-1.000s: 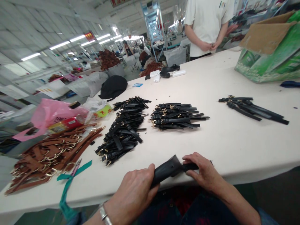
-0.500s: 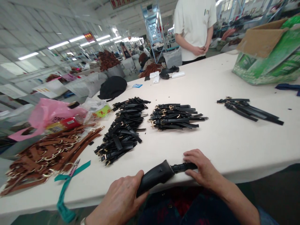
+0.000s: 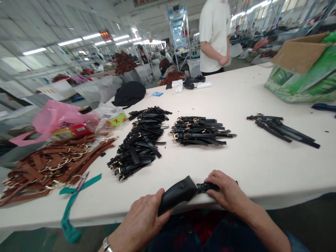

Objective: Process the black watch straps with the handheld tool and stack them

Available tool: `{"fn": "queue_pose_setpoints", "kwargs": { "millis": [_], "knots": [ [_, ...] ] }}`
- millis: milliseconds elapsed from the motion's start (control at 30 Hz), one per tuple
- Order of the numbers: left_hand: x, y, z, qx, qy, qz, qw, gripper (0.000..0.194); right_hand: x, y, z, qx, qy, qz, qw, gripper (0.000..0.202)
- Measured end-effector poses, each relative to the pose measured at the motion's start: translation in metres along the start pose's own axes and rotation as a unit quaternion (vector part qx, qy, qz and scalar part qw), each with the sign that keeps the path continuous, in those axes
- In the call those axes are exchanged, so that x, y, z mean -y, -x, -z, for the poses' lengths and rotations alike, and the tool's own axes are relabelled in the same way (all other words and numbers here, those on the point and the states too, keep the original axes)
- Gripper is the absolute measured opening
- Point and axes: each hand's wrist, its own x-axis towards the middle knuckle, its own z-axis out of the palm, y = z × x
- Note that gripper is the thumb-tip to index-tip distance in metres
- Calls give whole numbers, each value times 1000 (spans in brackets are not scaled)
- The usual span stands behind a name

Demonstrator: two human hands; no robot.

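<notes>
My left hand (image 3: 147,213) is wrapped round a black handheld tool (image 3: 178,194) shaped like a hair clipper, held over the table's front edge. Its wide end points right, at the end of a black strap (image 3: 202,188). Pinched between the thumb and fingers of my right hand (image 3: 227,189), the strap is partly hidden by them. Whether the tool touches the strap I cannot tell. Beyond my hands lie a long heap of black buckle straps (image 3: 141,140) and a smaller pile of black straps (image 3: 201,131). Farther right rests a small group of black straps (image 3: 283,129).
Brown straps with gold rings (image 3: 52,164) cover the table's left end, beside thread snips (image 3: 83,180) with a teal ribbon (image 3: 69,217). A pink bag (image 3: 56,119), black cap (image 3: 130,94) and green carton (image 3: 301,77) stand farther back. A person in a white shirt (image 3: 214,31) stands across the table.
My right hand has moved slightly along the strap, and less of the strap shows between it and the tool. The view has shifted slightly. The person across the table has turned sideways.
</notes>
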Motion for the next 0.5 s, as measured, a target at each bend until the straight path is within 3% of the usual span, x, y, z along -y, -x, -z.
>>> {"fn": "queue_pose_setpoints", "kwargs": {
  "millis": [367, 500],
  "knots": [
    [0, 0, -3, 4, 26, -2, 1000, 30, 10, 2, -5, 31, 62, -22, 997, 12],
    [7, -2, -13, -7, 35, 0, 999, 43, 9, -1, -12, 26, 81, -41, 996, 11]
  ]
}}
